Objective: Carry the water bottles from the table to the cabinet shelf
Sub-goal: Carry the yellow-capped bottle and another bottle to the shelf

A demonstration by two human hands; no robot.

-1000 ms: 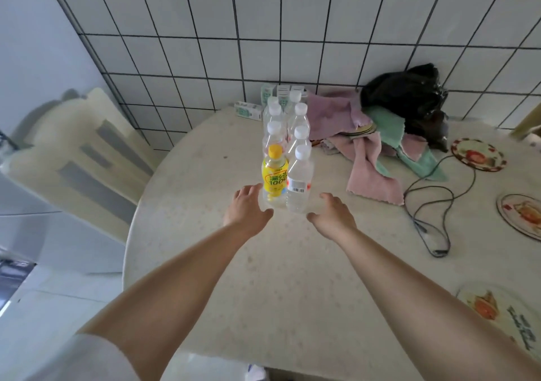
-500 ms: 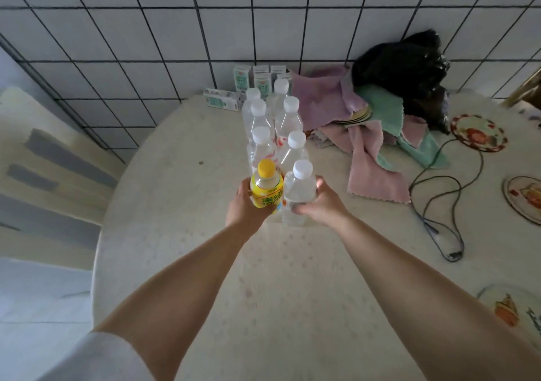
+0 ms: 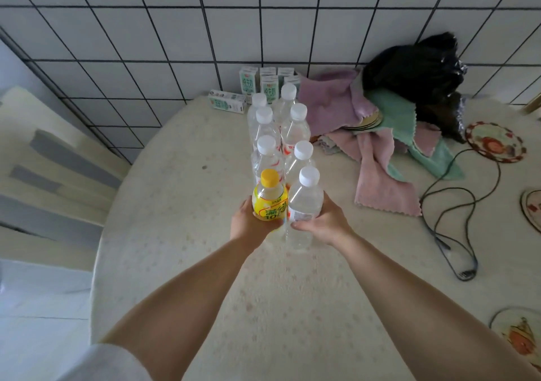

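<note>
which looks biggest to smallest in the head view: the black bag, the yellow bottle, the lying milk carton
1. black bag, clearly the largest
2. yellow bottle, held in the left hand
3. lying milk carton, smallest

The bottle is much nearer the camera than the carton, so that order is unsure in real size.

Two bottles (image 3: 288, 205) sit between the hands (image 3: 289, 224). Beyond the hands stand more water bottles (image 3: 278, 134), milk cartons (image 3: 263, 84) behind those; cloths (image 3: 377, 152) and a cable (image 3: 450, 228) lie right on the tabletop (image 3: 181, 205).
</note>
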